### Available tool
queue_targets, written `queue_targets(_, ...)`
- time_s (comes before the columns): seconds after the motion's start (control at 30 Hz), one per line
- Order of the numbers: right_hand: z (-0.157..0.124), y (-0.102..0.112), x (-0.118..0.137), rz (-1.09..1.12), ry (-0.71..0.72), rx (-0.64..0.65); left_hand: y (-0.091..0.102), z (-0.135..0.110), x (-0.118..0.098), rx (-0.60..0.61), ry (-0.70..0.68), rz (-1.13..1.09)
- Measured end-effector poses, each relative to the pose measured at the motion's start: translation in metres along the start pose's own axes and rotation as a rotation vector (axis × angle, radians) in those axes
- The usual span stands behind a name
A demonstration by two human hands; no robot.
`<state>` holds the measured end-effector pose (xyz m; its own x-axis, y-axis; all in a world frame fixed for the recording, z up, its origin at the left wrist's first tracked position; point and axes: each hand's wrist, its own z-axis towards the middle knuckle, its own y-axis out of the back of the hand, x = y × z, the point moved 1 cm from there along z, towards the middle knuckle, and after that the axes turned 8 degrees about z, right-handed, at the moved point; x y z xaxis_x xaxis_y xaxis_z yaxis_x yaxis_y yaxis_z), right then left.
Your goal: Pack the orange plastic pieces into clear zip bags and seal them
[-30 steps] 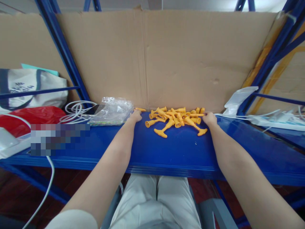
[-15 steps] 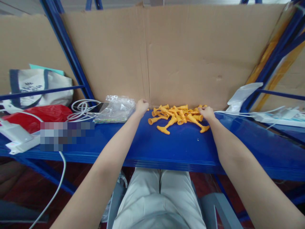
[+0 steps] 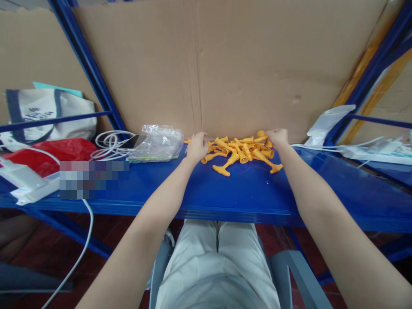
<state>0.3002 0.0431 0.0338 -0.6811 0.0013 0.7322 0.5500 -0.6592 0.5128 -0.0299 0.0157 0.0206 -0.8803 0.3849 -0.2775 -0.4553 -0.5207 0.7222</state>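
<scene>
A loose pile of orange plastic T-handled pieces point(image 3: 242, 155) with flared, hollow ends lies on the blue shelf point(image 3: 231, 195), close to the cardboard. At the pile's left edge my left hand point(image 3: 197, 146) has its fingers closed, and an orange tip pokes out on its left side. Most of that piece is hidden by the hand. On the far right of the pile, my right hand point(image 3: 278, 137) pinches another orange piece point(image 3: 261, 135), whose rounded end sits slightly above the others.
Cardboard point(image 3: 244, 73) walls off the back. Left of the pile are clear plastic bags point(image 3: 157, 143), coiled white cable point(image 3: 112, 143), a red bag point(image 3: 54, 155), a canvas bag point(image 3: 75, 113) and a white power strip point(image 3: 35, 189). Another power strip point(image 3: 376, 158) lies at right, beyond a blue post.
My left hand has shifted right and slightly nearer, with an orange tip now showing at its left. My right hand has risen a little with an orange piece. The view has tilted slightly.
</scene>
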Motion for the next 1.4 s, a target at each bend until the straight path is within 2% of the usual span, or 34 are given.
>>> queue_targets(0.07,-0.005,-0.001,0.016,0.17,-0.111,-0.072,0.0,-0.003,-0.009,0.005,-0.066,-0.042)
queue_targets(0.13,-0.013,-0.004,0.035,0.3,-0.106,-0.077,-0.002,-0.006,-0.017,0.019,-0.148,-0.087)
queue_targets(0.27,-0.035,-0.012,0.065,0.419,0.03,0.007,-0.006,-0.013,-0.029,0.062,-0.32,-0.142)
queue_targets(0.4,-0.061,-0.019,0.077,0.415,0.206,0.062,-0.007,-0.015,-0.034,0.092,-0.435,-0.216)
queue_targets(0.57,-0.097,-0.024,0.088,0.443,0.467,0.085,-0.012,-0.014,-0.038,0.163,-0.351,-0.382)
queue_targets(0.67,-0.115,-0.027,0.095,0.449,0.548,0.098,-0.017,-0.014,-0.042,0.193,-0.294,-0.445)
queue_targets(0.77,-0.125,-0.03,0.097,0.433,0.592,0.12,-0.019,-0.012,-0.043,0.144,-0.277,-0.527)
queue_targets(0.93,-0.122,-0.042,0.092,0.474,0.566,0.244,-0.021,-0.007,-0.038,0.072,-0.26,-0.572)
queue_targets(1.23,-0.116,-0.054,0.087,0.682,0.351,0.514,-0.024,-0.004,-0.032,0.104,-0.214,-0.694)
queue_targets(1.33,-0.117,-0.054,0.088,0.719,0.302,0.502,-0.021,-0.004,-0.031,0.12,-0.208,-0.683)
queue_targets(1.4,-0.115,-0.054,0.088,0.738,0.297,0.458,-0.018,-0.005,-0.03,0.101,-0.245,-0.59)
